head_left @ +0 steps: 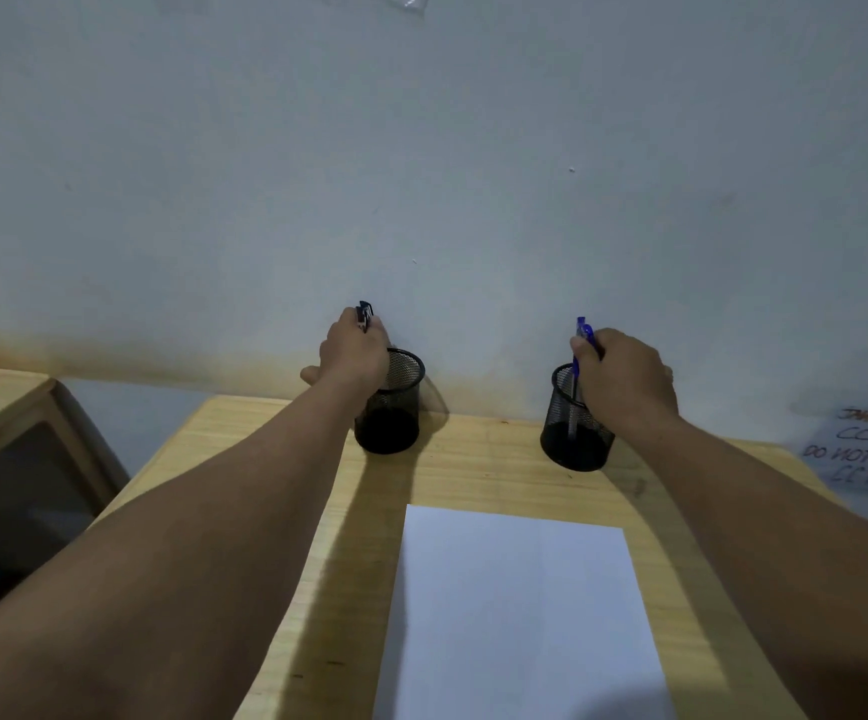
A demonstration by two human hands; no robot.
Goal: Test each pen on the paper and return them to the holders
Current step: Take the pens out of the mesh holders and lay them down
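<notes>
The left hand point(353, 350) pinches a dark clip-topped pen point(364, 315) above the left black wire-mesh cylindrical holder point(395, 407). The right hand point(624, 379) grips a slim blue plastic pen point(580, 366), whose long axis is near upright — cap end up, tip down inside the right black mesh holder point(569, 433). The white sheet of paper point(520, 610) on the pale wooden desk point(473, 470) shows no marks, so I judge testing hasn't begun — both pens remain.

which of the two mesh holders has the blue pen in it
The right holder, under the right hand. The blue pen stands in it, gripped at its top. At the left holder, the left hand holds a black pen.
</notes>
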